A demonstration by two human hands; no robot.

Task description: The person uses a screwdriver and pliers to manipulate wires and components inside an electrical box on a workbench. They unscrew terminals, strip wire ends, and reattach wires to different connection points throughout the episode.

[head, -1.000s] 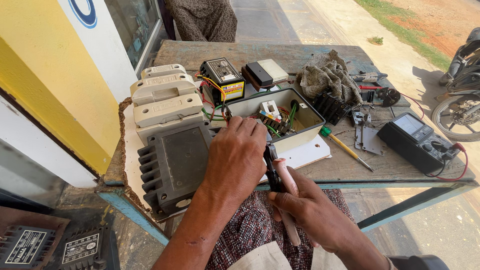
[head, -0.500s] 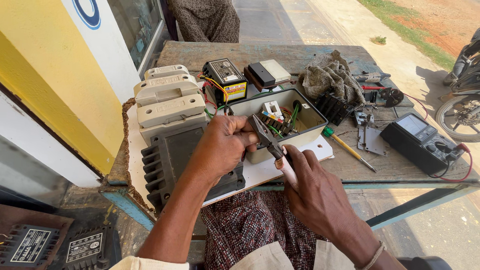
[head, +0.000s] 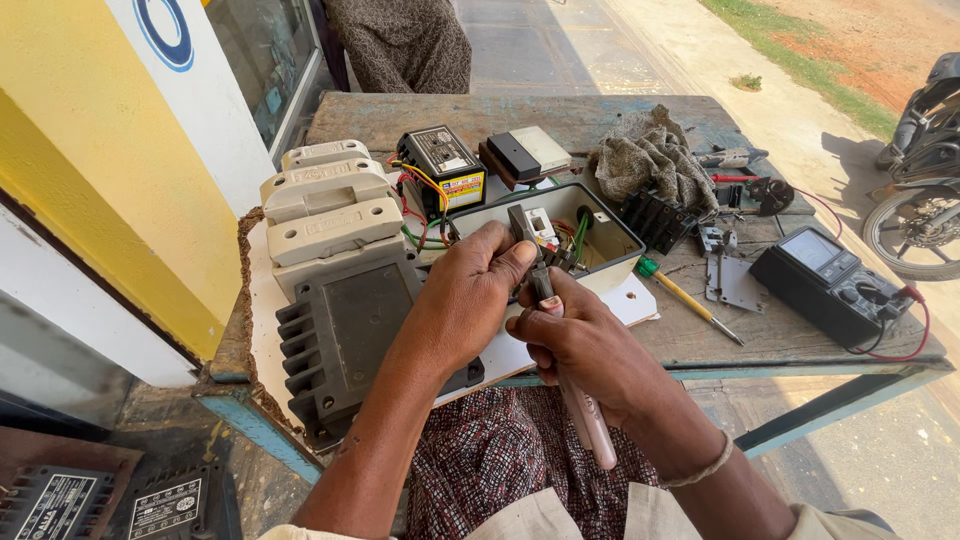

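Pliers (head: 545, 285) with pale pink handles, gripped in the right hand (head: 585, 345), whose fingers are curled tight round the handles; the dark tip rises past the knuckles and the handle ends trail down toward the lap. Long axis runs near-far, slightly tilted, nose pointing at the box (head: 545, 225). Left hand (head: 470, 295) sits just left of the pliers, fingers bent, thumb pressed near the nose, apparently pinching a small part there; what it holds cannot be made out. Both hands meet at the near rim of the box, an open grey tray of coloured wires and a white component. Left of the box: a dark finned casing (head: 350, 340) under stacked beige covers (head: 325, 200). Right of the box: a screwdriver (head: 690, 300), then a multimeter (head: 830, 285). Behind the box: a rag (head: 650, 160).
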